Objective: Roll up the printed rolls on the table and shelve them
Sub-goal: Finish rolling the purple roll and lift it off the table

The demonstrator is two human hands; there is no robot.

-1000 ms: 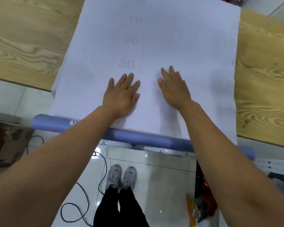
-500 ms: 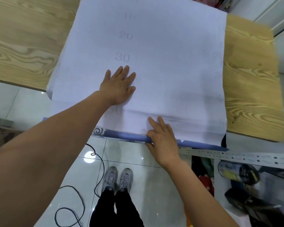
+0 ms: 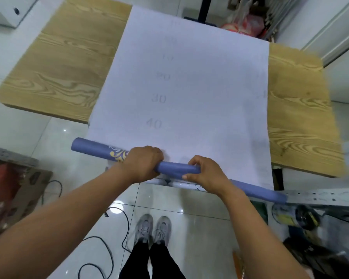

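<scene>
blue rolled end (image 3: 175,169) hangs off the surface (image 3: 65,63) edge; left hand (image 3: 142,165) and right hand (image 3: 205,174) wrap it near centre, likely for even winding.

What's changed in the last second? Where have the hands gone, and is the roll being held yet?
The right hand, then the left hand, left the white sheet, where they lay flat, and drew back to the near edge. Both now grip the purple roll side by side. The sheet remains spread over the wooden table.
</scene>
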